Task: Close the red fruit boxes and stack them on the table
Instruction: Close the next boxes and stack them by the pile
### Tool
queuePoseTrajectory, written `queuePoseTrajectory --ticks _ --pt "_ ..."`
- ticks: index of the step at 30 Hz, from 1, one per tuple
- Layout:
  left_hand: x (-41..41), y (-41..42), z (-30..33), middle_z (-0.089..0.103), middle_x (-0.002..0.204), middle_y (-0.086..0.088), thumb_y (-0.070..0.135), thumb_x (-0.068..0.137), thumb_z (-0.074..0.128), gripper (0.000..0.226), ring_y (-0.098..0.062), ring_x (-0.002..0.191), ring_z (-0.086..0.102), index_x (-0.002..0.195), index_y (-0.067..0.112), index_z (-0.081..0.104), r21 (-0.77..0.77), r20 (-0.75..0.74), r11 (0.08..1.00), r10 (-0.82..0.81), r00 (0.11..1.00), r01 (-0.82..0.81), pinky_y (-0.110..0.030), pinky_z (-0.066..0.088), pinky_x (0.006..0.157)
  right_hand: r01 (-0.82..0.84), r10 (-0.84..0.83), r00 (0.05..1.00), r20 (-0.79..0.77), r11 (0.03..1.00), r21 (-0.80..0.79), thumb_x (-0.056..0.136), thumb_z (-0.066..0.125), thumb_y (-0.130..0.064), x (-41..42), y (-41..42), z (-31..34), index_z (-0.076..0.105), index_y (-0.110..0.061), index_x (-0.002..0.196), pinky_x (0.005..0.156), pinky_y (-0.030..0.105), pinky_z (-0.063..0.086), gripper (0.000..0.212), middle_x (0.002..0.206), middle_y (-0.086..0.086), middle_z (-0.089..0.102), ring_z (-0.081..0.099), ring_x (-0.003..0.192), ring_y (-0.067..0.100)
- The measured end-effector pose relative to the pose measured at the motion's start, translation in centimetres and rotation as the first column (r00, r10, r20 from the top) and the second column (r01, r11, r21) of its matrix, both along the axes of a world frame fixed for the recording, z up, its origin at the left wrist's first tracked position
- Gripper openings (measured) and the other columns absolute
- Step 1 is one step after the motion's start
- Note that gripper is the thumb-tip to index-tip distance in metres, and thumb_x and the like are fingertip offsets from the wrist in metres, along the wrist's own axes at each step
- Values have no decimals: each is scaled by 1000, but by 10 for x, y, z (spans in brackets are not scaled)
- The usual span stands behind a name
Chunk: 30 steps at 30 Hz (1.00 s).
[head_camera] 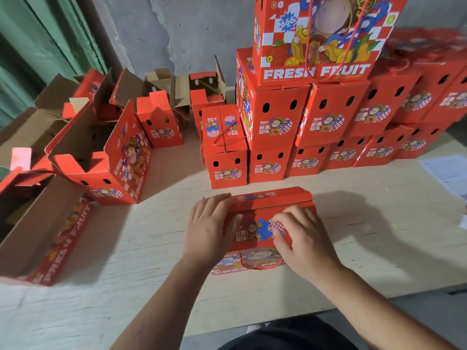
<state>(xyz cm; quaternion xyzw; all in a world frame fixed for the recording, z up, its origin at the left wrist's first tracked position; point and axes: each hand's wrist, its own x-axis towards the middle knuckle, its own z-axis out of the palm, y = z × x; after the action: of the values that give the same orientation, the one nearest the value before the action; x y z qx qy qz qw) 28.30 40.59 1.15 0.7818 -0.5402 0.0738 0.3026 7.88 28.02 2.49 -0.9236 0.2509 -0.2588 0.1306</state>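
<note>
Two hands worked one red fruit box point(262, 223) near the front edge of the table point(151, 248): the left hand point(212, 228) lay flat against its left side, and the right hand point(300, 238), fingers curled, pressed the top flap down. Closing seemed nearly finished. Next, it likely needed lifting onto the stack of closed boxes point(328, 127) behind.

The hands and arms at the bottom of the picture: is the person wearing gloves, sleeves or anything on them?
No. The left hand and right hand are bare, without gloves, rings or a watch. Both forearms are uncovered as far as the picture shows, so no sleeves appear. Dark clothing shows at the bottom edge between the arms.
</note>
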Motion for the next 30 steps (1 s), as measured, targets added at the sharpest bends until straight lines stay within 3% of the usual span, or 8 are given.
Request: queuePoseTrajectory --ticks 3,5,7,11,16,19,23,30 --pt "4 -1 -2 53 154 2 48 109 42 47 -25 141 49 149 26 54 213 -30 977 23 999 -16 -44 30 122 -2 36 949 -314 994 105 97 38 -64 2 8 -18 34 -27 158 124 46 29 71 165 -7 29 25 153 20" --pt "4 0 -11 26 170 5 64 106 24 66 -22 159 19 163 31 29 404 -33 914 33 999 -17 -44 8 131 22 36 840 -541 995 101 90 20 -81 1 10 -34 -10 -32 163 129 42 -4 93 172 -11 -14 -18 158 16" --pt "1 2 -23 2 172 10 75 99 14 78 -19 161 -3 166 35 10 475 -17 880 29 999 -18 -44 -8 129 26 34 810 -585 995 95 87 23 -84 1 10 -41 -22 -31 159 127 40 -13 99 170 -10 -21 -23 156 17" --pt "-1 4 -26 5 173 9 76 99 14 78 -21 161 -2 166 36 12 423 -31 905 58 998 -40 -48 -8 129 -50 127 828 -545 987 155 93 45 -69 1 5 -25 -8 -26 164 128 38 -7 99 170 -10 -18 -20 157 16" --pt "-8 12 -15 27 166 -4 51 105 49 58 -30 150 26 155 24 40 3 -346 976 206 915 -218 -48 24 121 101 -31 973 -229 948 301 95 41 -60 0 -12 23 70 -35 124 87 37 59 47 123 -18 72 69 109 13" --pt "-16 17 -15 47 136 -7 43 98 58 43 -32 123 45 134 20 55 -193 -167 955 196 966 -227 -39 35 106 56 10 964 -267 969 239 96 46 -57 1 -17 22 65 -32 129 93 38 57 46 140 -15 62 61 121 14" --pt "-25 13 -21 54 143 6 71 93 56 67 -24 125 50 143 27 55 148 42 981 -136 990 128 -44 43 105 -6 118 853 -508 976 217 92 59 -64 3 -20 -7 14 -24 164 129 44 8 94 173 -8 2 -2 160 18" --pt "-21 3 -26 56 140 0 72 60 83 93 -31 123 53 138 31 51 312 92 949 -79 993 46 -47 48 96 -13 37 934 -356 998 69 68 83 -66 -6 -27 -24 40 -31 146 116 43 39 96 146 -12 47 38 138 15"
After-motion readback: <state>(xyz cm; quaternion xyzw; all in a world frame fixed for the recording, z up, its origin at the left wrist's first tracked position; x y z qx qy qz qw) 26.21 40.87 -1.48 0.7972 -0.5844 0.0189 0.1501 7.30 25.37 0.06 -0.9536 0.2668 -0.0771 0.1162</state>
